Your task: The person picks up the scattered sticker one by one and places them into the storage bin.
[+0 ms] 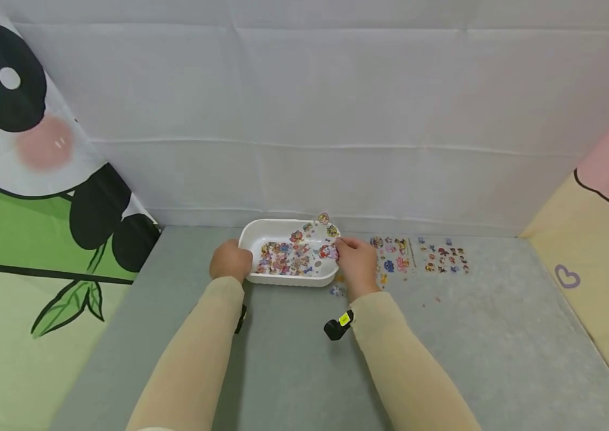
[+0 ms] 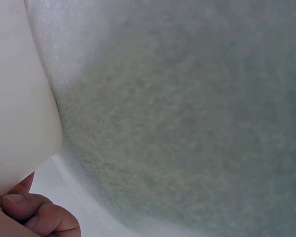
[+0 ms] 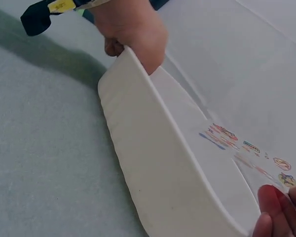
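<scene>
A white plastic tray (image 1: 286,280) stands near the back wall, with many small colourful stickers (image 1: 277,257) in it. My left hand (image 1: 231,261) grips the tray's left end; in the left wrist view its fingers (image 2: 52,217) curl at the tray's edge. Over the tray's right end, my right hand (image 1: 357,263) pinches a clear sticker sheet (image 1: 328,252) printed with cartoon figures. The right wrist view has the sheet (image 3: 281,165) slanting across the tray, with right fingertips (image 3: 270,197) on its edge. Whether the right hand touches the tray, I cannot tell.
Right of the tray, more clear sticker sheets (image 1: 443,256) lie flat on the grey table (image 1: 504,335). A few tiny loose bits (image 1: 438,299) lie in front of them. A white cloth wall (image 1: 304,120) rises behind, and printed cloth panels (image 1: 595,239) border the sides.
</scene>
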Demonstrator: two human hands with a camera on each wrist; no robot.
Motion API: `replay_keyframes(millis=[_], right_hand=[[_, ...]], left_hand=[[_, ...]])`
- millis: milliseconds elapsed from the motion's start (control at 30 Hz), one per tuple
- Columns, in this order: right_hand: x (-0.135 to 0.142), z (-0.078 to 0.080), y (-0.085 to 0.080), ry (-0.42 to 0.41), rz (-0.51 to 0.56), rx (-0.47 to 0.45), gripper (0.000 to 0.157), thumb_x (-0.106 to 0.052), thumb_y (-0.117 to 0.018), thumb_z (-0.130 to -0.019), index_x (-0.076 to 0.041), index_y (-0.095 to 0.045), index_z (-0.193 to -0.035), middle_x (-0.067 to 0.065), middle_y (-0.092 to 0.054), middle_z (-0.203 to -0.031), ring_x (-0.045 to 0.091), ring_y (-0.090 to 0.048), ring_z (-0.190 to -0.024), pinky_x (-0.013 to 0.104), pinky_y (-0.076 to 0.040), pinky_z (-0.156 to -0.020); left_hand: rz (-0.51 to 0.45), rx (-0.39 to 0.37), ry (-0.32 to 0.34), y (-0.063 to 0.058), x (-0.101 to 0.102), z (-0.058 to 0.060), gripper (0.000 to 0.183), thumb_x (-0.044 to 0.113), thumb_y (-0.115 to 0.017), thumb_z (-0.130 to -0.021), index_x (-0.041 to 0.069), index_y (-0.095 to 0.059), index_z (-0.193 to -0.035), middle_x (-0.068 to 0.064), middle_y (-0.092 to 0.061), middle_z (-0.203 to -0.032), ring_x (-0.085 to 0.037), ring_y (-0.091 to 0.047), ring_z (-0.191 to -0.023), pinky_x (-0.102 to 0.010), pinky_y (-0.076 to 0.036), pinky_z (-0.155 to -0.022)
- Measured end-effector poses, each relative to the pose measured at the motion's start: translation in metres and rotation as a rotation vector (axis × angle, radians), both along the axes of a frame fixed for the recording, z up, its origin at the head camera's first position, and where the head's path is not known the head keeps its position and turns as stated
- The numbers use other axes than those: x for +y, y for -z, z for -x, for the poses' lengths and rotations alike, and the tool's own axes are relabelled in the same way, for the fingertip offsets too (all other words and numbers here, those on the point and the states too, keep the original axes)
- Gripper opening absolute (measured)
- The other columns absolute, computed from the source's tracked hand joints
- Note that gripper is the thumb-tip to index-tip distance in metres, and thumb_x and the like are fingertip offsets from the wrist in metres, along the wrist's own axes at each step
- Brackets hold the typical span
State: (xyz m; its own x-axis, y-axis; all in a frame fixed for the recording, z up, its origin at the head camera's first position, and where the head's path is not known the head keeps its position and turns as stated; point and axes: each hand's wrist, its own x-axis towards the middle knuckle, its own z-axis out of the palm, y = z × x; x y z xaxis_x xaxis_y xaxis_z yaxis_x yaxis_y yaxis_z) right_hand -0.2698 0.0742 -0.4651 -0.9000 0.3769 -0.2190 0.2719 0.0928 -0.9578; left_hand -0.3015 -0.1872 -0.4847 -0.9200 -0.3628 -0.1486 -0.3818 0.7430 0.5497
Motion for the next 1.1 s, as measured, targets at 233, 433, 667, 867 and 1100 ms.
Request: replay_keyframes(millis=[233, 433, 667, 867, 1100], right_hand=[[-0.013, 0.009, -0.004, -0.005, -0.102, 0.024, 0.020, -0.022, -0.068, -0.100, -0.007, -0.078, -0.108, 0.008, -0.073, -0.102, 0.022, -0.065, -0.094, 0.037, -0.055, -0.080], [-0.022, 0.012, -0.007, -0.007, -0.140, 0.069, 0.020, -0.020, -0.066, -0.101, -0.006, -0.078, -0.110, 0.008, -0.074, -0.102, 0.022, -0.067, -0.094, 0.038, -0.055, -0.081], [-0.028, 0.012, -0.003, -0.063, -0.254, 0.110, 0.020, -0.020, -0.065, -0.101, -0.005, -0.077, -0.108, 0.008, -0.075, -0.099, 0.022, -0.068, -0.087, 0.038, -0.056, -0.077], [-0.027, 0.009, 0.002, -0.151, -0.365, 0.177, 0.018, -0.019, -0.066, -0.100, -0.007, -0.078, -0.105, 0.005, -0.075, -0.094, 0.021, -0.068, -0.081, 0.039, -0.056, -0.074], [-0.023, 0.005, 0.004, -0.258, -0.552, 0.252, 0.021, -0.018, -0.063, -0.101, -0.007, -0.078, -0.110, 0.006, -0.075, -0.094, 0.022, -0.069, -0.081, 0.042, -0.056, -0.078]], left_hand=[[0.002, 0.005, -0.005, 0.002, 0.000, 0.002, 0.043, 0.015, -0.051, -0.096, 0.000, -0.064, -0.135, -0.022, -0.068, -0.124, -0.039, -0.065, -0.109, -0.055, -0.051, -0.093], [-0.013, -0.003, -0.010, 0.001, 0.000, 0.003, 0.044, 0.015, -0.052, -0.095, 0.000, -0.064, -0.135, -0.021, -0.068, -0.125, -0.038, -0.065, -0.110, -0.055, -0.051, -0.095], [-0.001, 0.004, -0.012, 0.004, 0.000, 0.004, 0.044, 0.015, -0.052, -0.095, 0.001, -0.065, -0.134, -0.021, -0.069, -0.123, -0.038, -0.065, -0.109, -0.055, -0.051, -0.094], [0.010, 0.003, -0.006, 0.005, 0.000, 0.005, 0.044, 0.016, -0.052, -0.095, 0.001, -0.065, -0.134, -0.021, -0.069, -0.123, -0.038, -0.065, -0.109, -0.055, -0.051, -0.094], [0.016, 0.012, -0.010, 0.008, -0.002, 0.007, 0.044, 0.016, -0.052, -0.094, 0.001, -0.066, -0.133, -0.020, -0.070, -0.123, -0.038, -0.065, -0.109, -0.055, -0.051, -0.094]])
